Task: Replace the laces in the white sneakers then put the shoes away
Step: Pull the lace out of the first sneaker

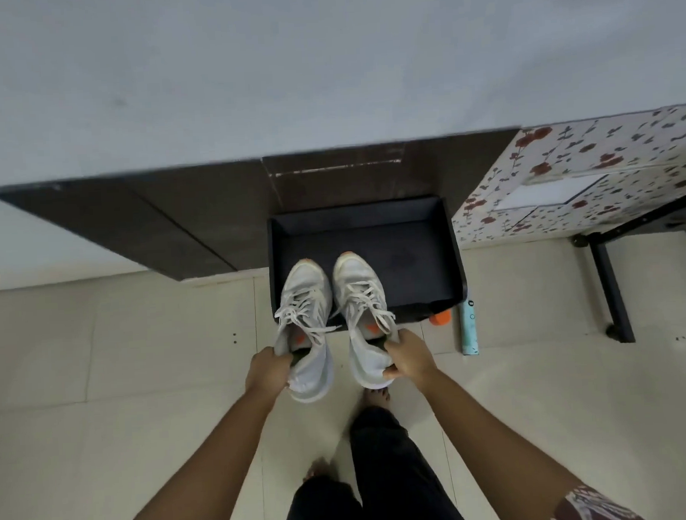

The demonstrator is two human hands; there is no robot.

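Both white sneakers are laced and in the air, one in each hand, so the lacing part looks finished and the step in hand reads as the putting away. The left hand (268, 370) is closed around the heel collar of the left sneaker (305, 333), fingers tucked inside the opening; the right hand (408, 357) grips the right sneaker (366, 318) the same way at its heel, thumb under the back. The shoes hang side by side, toes pointing forward, their front halves over the near edge of an open black box (444, 254) that sits on the pale tiled floor (100, 352) against a dark low panel (152, 222). The box interior appears bare. The laces (296, 314) are tied but some ends trail loose over the sides. The next move, as I judge it, is to carry both shoes further forward and lower them flat into the box, keeping them parallel so they fit between its walls, and minding that the dangling lace ends go inside the rim. A small orange object (440, 317) and a slim pale tube (469, 328) lie beside the box, clear of the path
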